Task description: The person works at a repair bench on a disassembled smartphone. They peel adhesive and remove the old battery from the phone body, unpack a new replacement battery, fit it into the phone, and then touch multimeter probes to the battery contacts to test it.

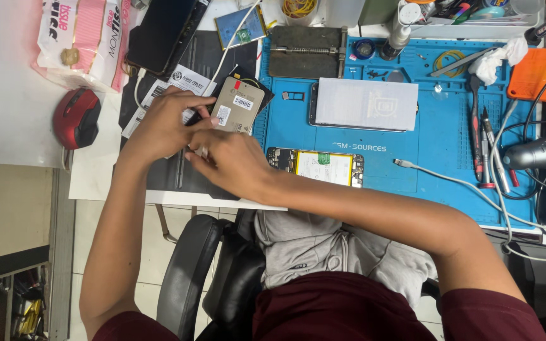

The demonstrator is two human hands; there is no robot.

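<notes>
- Leftmost, a red mouse point(76, 118) and a tissue pack point(83, 35) sit on the white part of the desk point(7, 82), pushed well away from the hands, seemingly to keep the middle free.
- Next, the left hand point(165, 123) rests on the dark mat point(159, 177), fingers curled; it looks pinched on a small dark item, though what that is I cannot tell.
- The tan battery point(237, 105) lies tilted just beside the left fingertips, on a black pouch, near enough to reach at once.
- The right hand point(225, 161) crosses over to meet the left, touching it; its grip seems closed on something small and pale, hidden between the two hands, likely so both can steady one tiny part.
- An opened phone point(316, 167) lies flat, insides up, on the blue mat point(443, 158), just right of the right hand.
- A white-covered screen point(364, 104) lies flat above it, apart, out of harm's way.
- Tweezers and drivers point(478, 139) lie in a row at the right, handles toward the person.
- A lamp head point(535, 153) rests at the far right.
</notes>
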